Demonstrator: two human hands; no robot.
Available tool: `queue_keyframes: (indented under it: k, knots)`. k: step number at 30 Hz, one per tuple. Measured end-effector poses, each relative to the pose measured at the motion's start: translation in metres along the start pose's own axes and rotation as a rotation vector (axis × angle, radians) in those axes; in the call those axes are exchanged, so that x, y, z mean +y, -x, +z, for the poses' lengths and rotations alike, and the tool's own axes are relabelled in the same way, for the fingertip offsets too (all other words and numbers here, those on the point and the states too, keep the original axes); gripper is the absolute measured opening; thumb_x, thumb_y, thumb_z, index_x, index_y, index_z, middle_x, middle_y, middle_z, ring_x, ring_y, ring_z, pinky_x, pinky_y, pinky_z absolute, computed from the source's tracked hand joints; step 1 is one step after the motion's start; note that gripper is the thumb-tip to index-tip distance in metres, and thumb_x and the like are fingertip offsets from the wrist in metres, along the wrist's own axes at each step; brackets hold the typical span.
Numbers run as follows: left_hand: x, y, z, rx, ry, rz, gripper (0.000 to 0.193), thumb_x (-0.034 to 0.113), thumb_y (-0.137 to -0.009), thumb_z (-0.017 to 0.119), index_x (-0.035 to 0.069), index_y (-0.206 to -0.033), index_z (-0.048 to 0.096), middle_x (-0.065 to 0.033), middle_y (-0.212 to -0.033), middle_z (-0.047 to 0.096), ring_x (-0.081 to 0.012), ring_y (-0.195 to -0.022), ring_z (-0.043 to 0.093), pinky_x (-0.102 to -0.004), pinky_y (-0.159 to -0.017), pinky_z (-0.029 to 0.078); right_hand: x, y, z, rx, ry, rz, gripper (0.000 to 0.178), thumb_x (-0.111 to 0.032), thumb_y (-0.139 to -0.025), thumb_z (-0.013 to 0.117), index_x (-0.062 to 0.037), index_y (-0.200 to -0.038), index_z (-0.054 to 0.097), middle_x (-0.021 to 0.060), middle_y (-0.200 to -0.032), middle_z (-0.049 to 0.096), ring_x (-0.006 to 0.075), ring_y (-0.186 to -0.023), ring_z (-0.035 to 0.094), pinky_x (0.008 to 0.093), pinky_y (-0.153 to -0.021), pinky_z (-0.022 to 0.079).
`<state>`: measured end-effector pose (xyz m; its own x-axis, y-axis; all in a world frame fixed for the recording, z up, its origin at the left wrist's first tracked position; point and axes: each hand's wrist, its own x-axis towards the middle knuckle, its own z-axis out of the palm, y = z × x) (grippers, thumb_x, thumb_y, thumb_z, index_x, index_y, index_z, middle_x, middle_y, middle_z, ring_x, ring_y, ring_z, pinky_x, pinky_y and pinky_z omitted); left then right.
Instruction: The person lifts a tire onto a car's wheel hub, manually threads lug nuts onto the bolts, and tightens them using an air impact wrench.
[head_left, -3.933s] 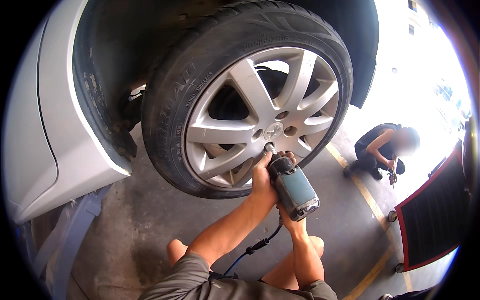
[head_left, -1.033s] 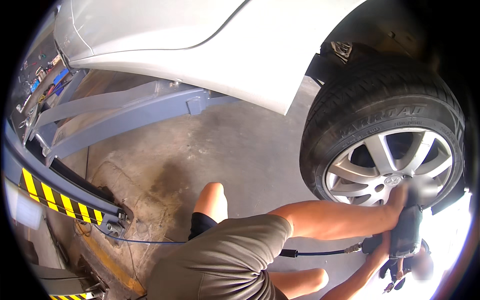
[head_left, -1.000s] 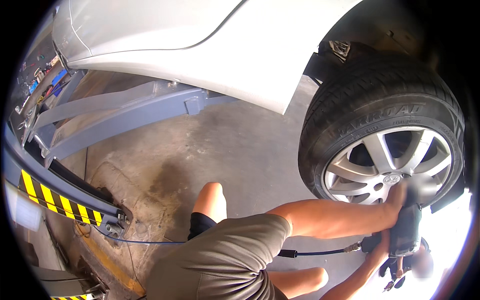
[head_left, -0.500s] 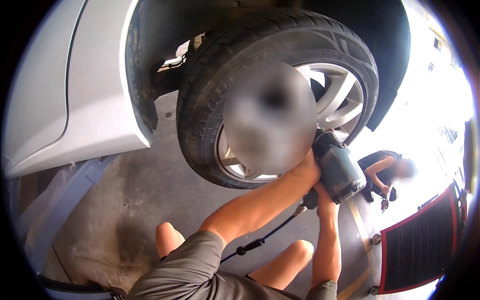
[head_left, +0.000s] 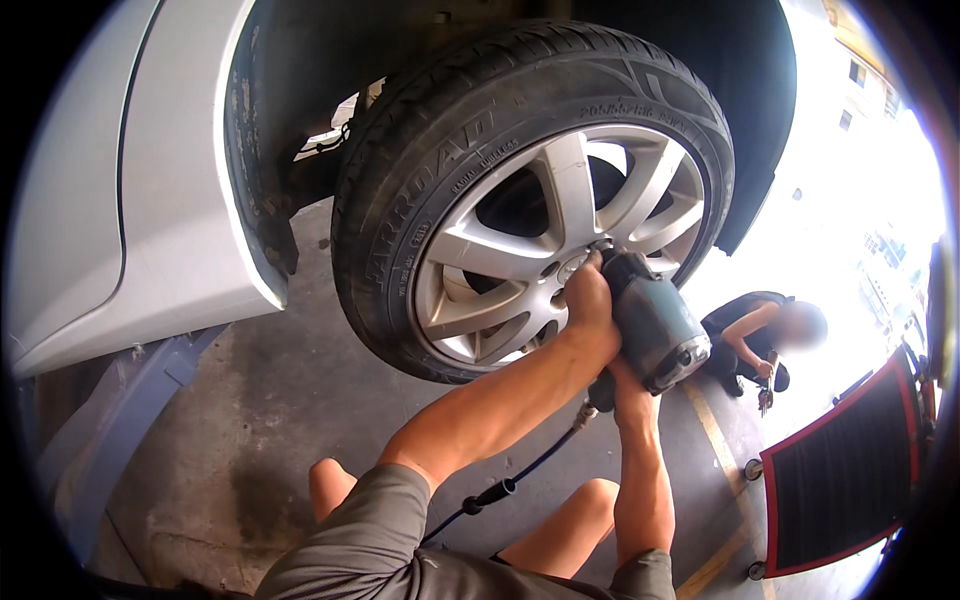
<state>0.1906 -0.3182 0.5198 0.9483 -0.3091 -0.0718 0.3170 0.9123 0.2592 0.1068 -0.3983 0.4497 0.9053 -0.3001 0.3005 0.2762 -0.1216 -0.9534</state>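
Note:
A teal and black air impact wrench [head_left: 658,325] is held up against the hub of a silver multi-spoke wheel [head_left: 500,250] with a black tyre [head_left: 385,235]. The wrench's nose and socket [head_left: 601,246] meet the wheel near its centre, where the lug holes are. My left hand [head_left: 588,300] is closed around the front of the wrench, its fingertips close to the socket. Below the body, my right hand [head_left: 632,388] grips the handle, its fingers mostly hidden. From the handle's base a dark air hose [head_left: 530,465] runs down toward my lap.
The white car body [head_left: 180,180] fills the left side, above a blue-grey lift arm [head_left: 135,400]. At the right a person [head_left: 750,335] crouches holding a small item. A red-edged black panel on casters [head_left: 840,470] stands nearer, beside a yellow floor line [head_left: 715,440].
The wheel, wrench and both hands sit slightly farther left in the picture. A blur that covered the wheel's middle is gone. Both hands keep their hold on the wrench.

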Motion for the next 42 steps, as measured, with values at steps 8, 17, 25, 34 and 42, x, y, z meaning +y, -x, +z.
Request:
queue_keyframes:
  k: [8,17,25,34,42]
  knots:
    - [0.005,-0.009,-0.002,0.032,-0.065,-0.012,0.045,0.032,-0.107,0.035,-0.001,-0.104,0.065,-0.0172,-0.095,0.071,-0.0291,-0.086,0.069,-0.0422,-0.087,0.056,0.007,-0.008,0.003,-0.055,-0.089,0.017,0.03,-0.009,-0.081,0.074,-0.0002,-0.109,0.068,0.0062,-0.089,0.067,0.0177,-0.076,0.064,0.0318,-0.068,0.052]
    - [0.007,-0.012,-0.003,-0.019,-0.107,-0.036,0.042,0.037,-0.106,0.041,0.005,-0.096,0.067,-0.0125,-0.091,0.072,-0.026,-0.08,0.069,-0.0397,-0.084,0.056,0.009,-0.008,0.001,-0.087,-0.143,0.034,0.037,-0.013,-0.081,0.078,0.0004,-0.113,0.068,0.007,-0.095,0.069,0.0187,-0.079,0.065,0.0342,-0.07,0.053]
    - [-0.023,0.043,-0.044,-0.158,-0.087,-0.084,0.035,0.034,-0.108,0.04,0.004,-0.106,0.058,-0.0193,-0.101,0.069,-0.0309,-0.091,0.068,-0.0467,-0.088,0.056,0.048,0.053,-0.004,0.103,0.01,-0.182,0.062,-0.013,-0.083,0.077,-0.0057,-0.14,0.056,0.0152,-0.133,0.062,0.0259,-0.118,0.062,0.0412,-0.1,0.052]
    - [-0.038,0.097,-0.094,-0.182,-0.187,-0.196,0.055,0.058,-0.107,0.035,0.01,-0.123,0.057,-0.0197,-0.106,0.066,-0.0348,-0.095,0.061,-0.0497,-0.083,0.052,0.137,0.112,-0.004,-0.164,-0.066,-0.09,0.052,-0.015,-0.094,0.067,-0.0085,-0.142,0.047,0.0099,-0.129,0.056,0.0208,-0.118,0.053,0.0354,-0.101,0.047]
    - [-0.045,0.084,-0.12,-0.071,-0.462,-0.149,0.048,0.055,-0.107,0.038,0.014,-0.12,0.057,-0.0115,-0.084,0.064,-0.0237,-0.071,0.065,-0.0402,-0.065,0.056,0.21,0.127,-0.011,-0.095,-0.197,-0.101,0.042,-0.013,-0.093,0.068,-0.0071,-0.131,0.052,0.008,-0.119,0.059,0.0175,-0.108,0.055,0.0332,-0.093,0.048]
